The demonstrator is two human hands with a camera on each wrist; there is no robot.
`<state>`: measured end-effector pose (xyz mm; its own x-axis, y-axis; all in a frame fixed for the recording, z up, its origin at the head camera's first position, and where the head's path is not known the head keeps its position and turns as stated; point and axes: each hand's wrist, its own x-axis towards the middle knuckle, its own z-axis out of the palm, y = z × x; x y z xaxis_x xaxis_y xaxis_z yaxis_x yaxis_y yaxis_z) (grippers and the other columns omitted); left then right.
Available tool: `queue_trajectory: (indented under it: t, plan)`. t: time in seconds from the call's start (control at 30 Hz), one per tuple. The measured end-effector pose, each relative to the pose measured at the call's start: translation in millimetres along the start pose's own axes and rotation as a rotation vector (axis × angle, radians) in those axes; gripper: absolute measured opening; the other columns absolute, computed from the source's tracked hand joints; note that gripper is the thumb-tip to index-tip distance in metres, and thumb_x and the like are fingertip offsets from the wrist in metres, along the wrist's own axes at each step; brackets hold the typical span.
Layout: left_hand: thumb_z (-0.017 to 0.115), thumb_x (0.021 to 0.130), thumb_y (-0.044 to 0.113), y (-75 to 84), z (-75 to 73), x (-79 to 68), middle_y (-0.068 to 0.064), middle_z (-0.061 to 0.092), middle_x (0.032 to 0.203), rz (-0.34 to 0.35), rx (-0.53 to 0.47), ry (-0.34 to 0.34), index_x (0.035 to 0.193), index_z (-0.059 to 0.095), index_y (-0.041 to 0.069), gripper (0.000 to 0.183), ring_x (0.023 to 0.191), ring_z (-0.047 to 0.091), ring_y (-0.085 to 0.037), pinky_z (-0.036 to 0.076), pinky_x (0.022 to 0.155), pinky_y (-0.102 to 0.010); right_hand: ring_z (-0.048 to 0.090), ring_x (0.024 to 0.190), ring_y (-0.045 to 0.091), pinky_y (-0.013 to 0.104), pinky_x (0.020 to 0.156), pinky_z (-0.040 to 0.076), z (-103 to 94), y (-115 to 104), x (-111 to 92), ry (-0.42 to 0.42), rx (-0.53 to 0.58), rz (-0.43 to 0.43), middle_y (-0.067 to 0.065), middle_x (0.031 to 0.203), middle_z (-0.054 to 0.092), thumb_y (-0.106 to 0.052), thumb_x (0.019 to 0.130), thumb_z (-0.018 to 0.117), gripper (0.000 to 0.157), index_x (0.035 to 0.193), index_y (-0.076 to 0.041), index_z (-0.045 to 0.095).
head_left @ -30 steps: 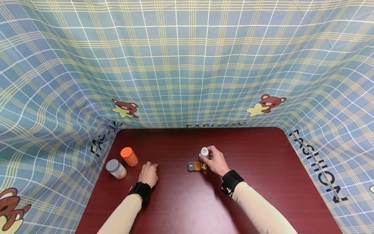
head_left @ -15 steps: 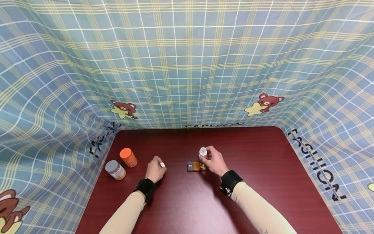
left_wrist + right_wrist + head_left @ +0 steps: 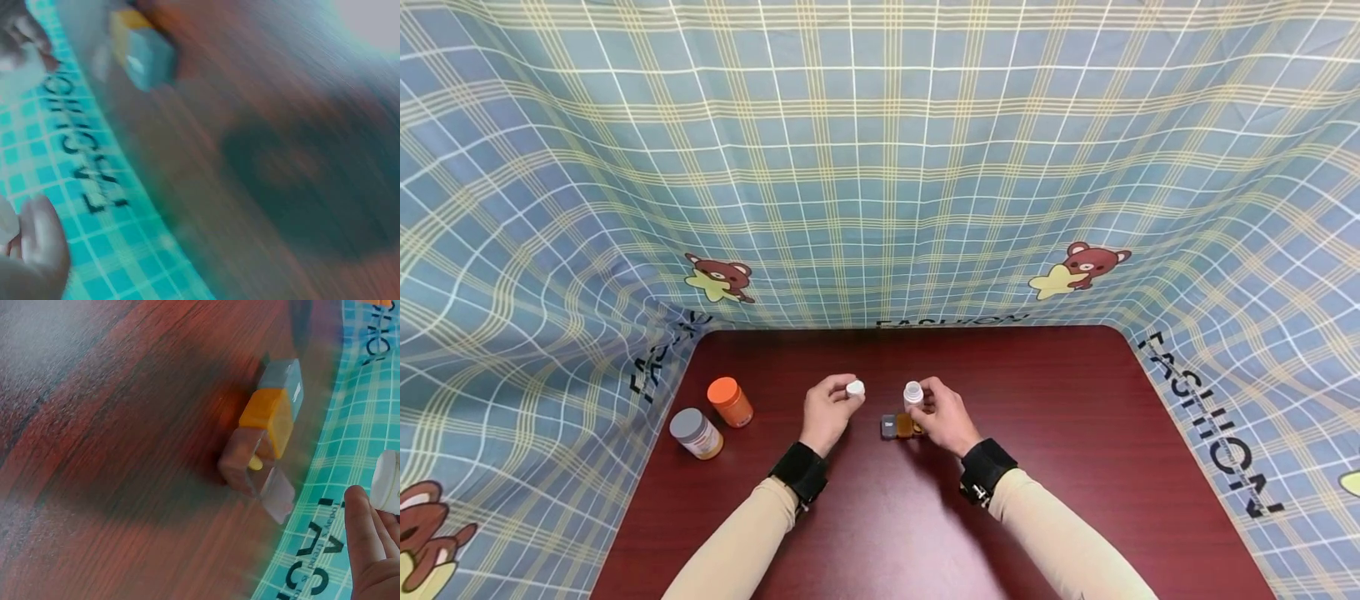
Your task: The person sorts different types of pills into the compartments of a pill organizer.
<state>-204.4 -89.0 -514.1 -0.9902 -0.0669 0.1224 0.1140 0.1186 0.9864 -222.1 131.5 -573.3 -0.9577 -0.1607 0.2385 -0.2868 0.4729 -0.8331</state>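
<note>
My left hand (image 3: 826, 414) pinches a white bottle cap (image 3: 855, 389) above the table, left of the pill organizer. Opposite it, my right hand (image 3: 949, 418) grips a small white pill bottle (image 3: 913, 396) whose uncapped mouth faces up. A short gap separates cap and bottle. Just below the bottle lies the pill organizer (image 3: 889, 427). The right wrist view shows its grey, orange and clear compartments in a row. Its clear compartment (image 3: 236, 459) has the lid (image 3: 279, 495) swung open, and a yellow pill (image 3: 255, 463) shows inside. The left wrist view is blurred.
On the left of the dark red table (image 3: 880, 517) stand an orange jar (image 3: 730, 402) and a white jar (image 3: 697, 433) with a grey lid. Plaid cloth (image 3: 880, 183) hangs along the back and both sides.
My left hand has lifted from the table and moved right and away from me, with the white cap now showing in its fingers. My right hand has shifted slightly left with the bottle.
</note>
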Motion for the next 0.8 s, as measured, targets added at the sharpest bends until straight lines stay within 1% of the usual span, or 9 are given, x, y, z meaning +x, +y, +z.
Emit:
queue_trajectory:
  t: [0.07,0.17,0.23,0.37,0.5,0.57,0.67,0.8]
  plan:
    - [0.072,0.075,-0.012,14.4,4.5,-3.7,-0.027,0.065,0.107,0.040,-0.021,-0.023,0.115,0.063,-0.008,0.041,0.096,0.063,-0.041,0.053,0.079,-0.041,0.066,0.082,0.019,0.036,0.072,0.056,1.3,-4,-1,-0.004,0.013,-0.012,0.010,0.095,0.066,-0.001,0.078,0.073,0.031,0.104,-0.005,0.056]
    - [0.072,0.076,-0.010,26.2,11.4,-7.5,-0.026,0.065,0.110,0.101,-0.024,-0.043,0.122,0.059,-0.005,0.049,0.096,0.061,-0.041,0.049,0.083,-0.052,0.067,0.083,0.020,0.041,0.073,0.056,3.8,-9,-1,-0.014,0.024,-0.030,0.009,0.096,0.066,-0.001,0.078,0.073,0.031,0.104,-0.006,0.057]
    - [0.073,0.076,-0.009,30.3,15.4,-9.3,-0.025,0.065,0.111,0.130,-0.024,-0.039,0.125,0.057,-0.004,0.051,0.098,0.061,-0.039,0.047,0.084,-0.053,0.067,0.083,0.020,0.043,0.073,0.056,5.2,-12,-2,-0.016,0.017,-0.051,0.009,0.097,0.066,0.000,0.078,0.074,0.032,0.104,-0.007,0.057]
    - [0.072,0.077,-0.008,32.0,22.5,-11.3,-0.024,0.065,0.111,0.200,-0.025,-0.037,0.126,0.056,-0.003,0.052,0.103,0.060,-0.037,0.045,0.086,-0.057,0.066,0.084,0.018,0.038,0.073,0.056,7.1,-17,-2,-0.014,-0.009,-0.103,0.007,0.098,0.066,-0.001,0.077,0.074,0.032,0.104,-0.008,0.057]
    - [0.071,0.078,-0.008,30.1,28.9,-13.9,-0.024,0.066,0.111,0.211,-0.024,-0.065,0.125,0.057,-0.002,0.049,0.104,0.060,-0.036,0.044,0.086,-0.058,0.065,0.085,0.014,0.029,0.073,0.055,7.9,-20,-3,-0.013,-0.027,-0.133,0.004,0.098,0.065,-0.003,0.077,0.075,0.033,0.104,-0.009,0.059]
    - [0.071,0.079,-0.008,29.2,31.4,-15.5,-0.024,0.065,0.112,0.204,-0.024,-0.074,0.124,0.059,-0.002,0.047,0.105,0.060,-0.035,0.044,0.086,-0.058,0.065,0.086,0.013,0.028,0.073,0.055,8.4,-21,-4,-0.020,-0.023,-0.152,0.004,0.098,0.065,-0.002,0.077,0.075,0.033,0.105,-0.009,0.060]
    - [0.070,0.080,-0.008,28.0,34.6,-17.7,-0.024,0.065,0.112,0.201,-0.026,-0.081,0.122,0.060,-0.002,0.044,0.105,0.060,-0.036,0.044,0.086,-0.058,0.064,0.088,0.015,0.031,0.075,0.055,9.1,-22,-4,-0.030,-0.001,-0.177,0.004,0.098,0.065,-0.001,0.077,0.074,0.032,0.105,-0.008,0.060]
    - [0.070,0.078,-0.010,26.6,37.0,-20.3,-0.025,0.065,0.110,0.204,-0.026,-0.083,0.120,0.060,-0.004,0.043,0.104,0.060,-0.038,0.045,0.085,-0.059,0.065,0.090,0.020,0.039,0.077,0.055,10.1,-24,-4,-0.034,0.033,-0.197,0.006,0.099,0.064,0.000,0.078,0.072,0.031,0.105,-0.007,0.060]
